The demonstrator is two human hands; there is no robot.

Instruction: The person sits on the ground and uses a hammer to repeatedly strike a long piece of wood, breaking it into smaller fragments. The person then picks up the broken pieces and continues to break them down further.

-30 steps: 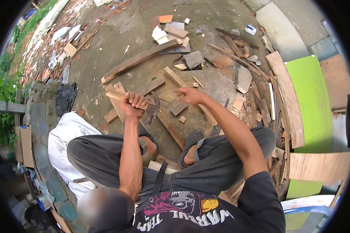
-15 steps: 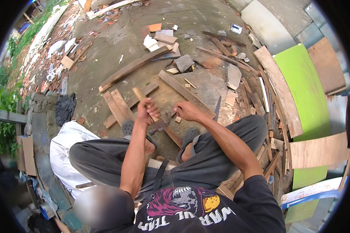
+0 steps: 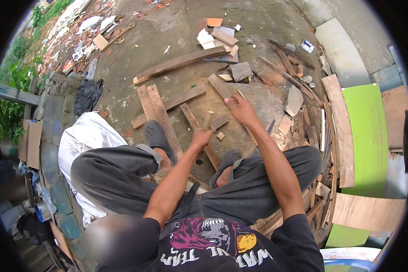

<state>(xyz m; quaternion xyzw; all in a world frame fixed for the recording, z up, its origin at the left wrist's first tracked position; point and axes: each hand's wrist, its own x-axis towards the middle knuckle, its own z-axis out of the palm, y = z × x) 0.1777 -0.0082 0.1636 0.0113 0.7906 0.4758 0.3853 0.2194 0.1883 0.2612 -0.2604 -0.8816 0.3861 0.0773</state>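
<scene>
My left hand (image 3: pixel 202 137) is closed around the wooden handle of a hammer (image 3: pixel 208 119); the handle's end sticks up above the fist and the head is hidden. Below that hand a narrow wooden board (image 3: pixel 189 115) lies at a slant between my feet. My right hand (image 3: pixel 241 110) reaches forward over a longer plank (image 3: pixel 219 86), its fingers stretched out and seemingly touching the wood. A thin stick (image 3: pixel 241 94) lies by its fingertips. Between the hands sit a short wood offcut (image 3: pixel 219 122) and a small wood block (image 3: pixel 220 135).
Two boards (image 3: pixel 155 106) lie over a crosspiece (image 3: pixel 186 96) at left, with a long beam (image 3: pixel 181 65) beyond. A saw blade (image 3: pixel 271 126) shows by my right forearm. Scrap wood (image 3: pixel 306 120) and a green panel (image 3: pixel 365 127) line the right; a white sack (image 3: pixel 88 154) lies left.
The view has shifted, so the scene sits further right. My left hand has lowered toward the slanted board with the hammer. My right hand has moved forward onto the longer plank, fingers extended.
</scene>
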